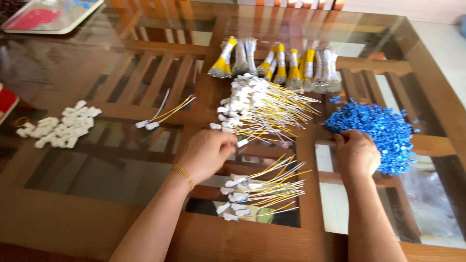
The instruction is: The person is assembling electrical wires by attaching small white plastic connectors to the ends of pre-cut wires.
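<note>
Two hands work on a glass worktop (pixel 73 77), with the big pile of white-plugged wires (pixel 255 109) as the landmark. Just below that pile, the left hand (pixel 206 153) is curled shut, pinching a white plug (pixel 242 142) on one wire at its fingertips. To the pile's right, the right hand (pixel 357 154) rests fingers-down on the edge of a heap of small blue caps (pixel 383 128); whether it grips one, I cannot tell. Doing this well likely means drawing a single wire clear without tangling. Finished wires (pixel 257 194) lie below the left hand; bundled wires (pixel 279 65) sit above the pile.
</note>
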